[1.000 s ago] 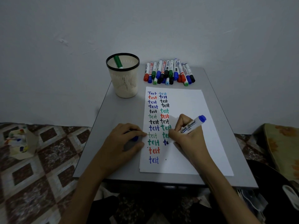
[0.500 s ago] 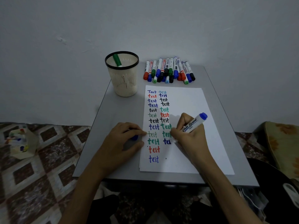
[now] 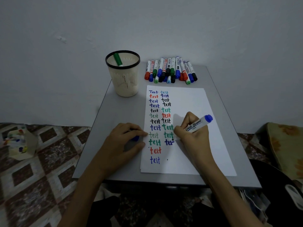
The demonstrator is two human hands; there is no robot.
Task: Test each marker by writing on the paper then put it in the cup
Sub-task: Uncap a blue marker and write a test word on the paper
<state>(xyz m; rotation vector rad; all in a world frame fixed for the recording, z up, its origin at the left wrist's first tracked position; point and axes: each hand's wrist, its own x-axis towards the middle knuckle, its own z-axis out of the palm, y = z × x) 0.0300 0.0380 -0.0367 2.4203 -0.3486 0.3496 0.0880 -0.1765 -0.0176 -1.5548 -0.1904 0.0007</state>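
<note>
R hand pinches a blue marker, a smooth white barrel w/ script lettering and a rounded blue end tilted up & away. Its fingers are curled tight round the barrel, and the tip is hidden behind them near the middle of the paper. The flat white sheet carries two columns of hand-lettered "test" in blue, red, black & green.

L hand rests at the paper's left edge, fingers curled over a small blue cap, index tip touching the sheet. Beyond the paper's top-left corner stands the cup, cream plastic w/ slotted sides & a black rim, one green marker leaning inside. Beyond the top edge lie the spare markers, capped, side by side. The tabletop is smooth grey.

Vs. 1 s ago: the newest blue word has grown from its first letter to "tes" plus a dash. Both hands sit abt where they were.
</note>
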